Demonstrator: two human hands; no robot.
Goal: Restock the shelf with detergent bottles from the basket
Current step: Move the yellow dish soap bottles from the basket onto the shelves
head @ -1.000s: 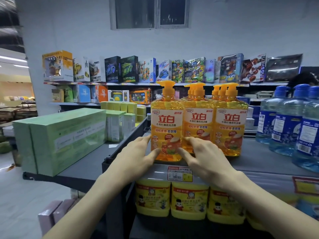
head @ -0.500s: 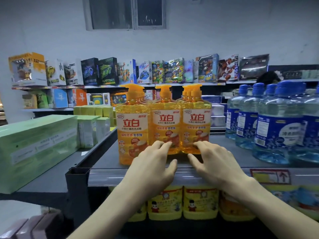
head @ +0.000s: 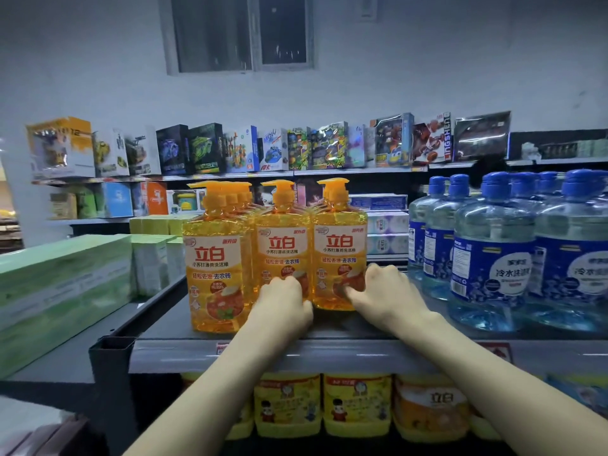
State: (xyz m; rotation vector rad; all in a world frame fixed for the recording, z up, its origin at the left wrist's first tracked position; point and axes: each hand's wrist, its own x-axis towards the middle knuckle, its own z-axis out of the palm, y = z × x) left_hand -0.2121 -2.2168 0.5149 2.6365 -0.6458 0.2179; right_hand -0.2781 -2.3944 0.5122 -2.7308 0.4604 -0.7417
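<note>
Nearest the camera, two bare forearms reach up over the grey front edge of the shelf [head: 329, 352]; below that edge, yellow refill pouches [head: 357, 404] stand in a row on the lower level. On the shelf, three rows of orange detergent bottles [head: 215, 268] stand upright with yellow pump tops, the left front bottle closest to the shelf edge, the middle bottle [head: 283, 245] and the right bottle [head: 340, 248] set a little further back, touching side by side. The left hand [head: 284, 299] presses against the lower front of the middle bottle with fingers curled together, not wrapped round it; the right hand [head: 383, 292] rests at the base of the right bottle, thumb on its label and fingers bent at its right side, spread loosely, so whether it truly grips cannot be told. Right of the detergent bottles stand clear water jugs [head: 493, 258] with blue caps and blue labels; left of them lie pale green boxes [head: 62, 291] on a neighbouring dark shelf. Behind the detergent bottles, a far wall shelf carries a line of toy boxes [head: 253, 149], and above it a window [head: 241, 32] sits in the white wall.
</note>
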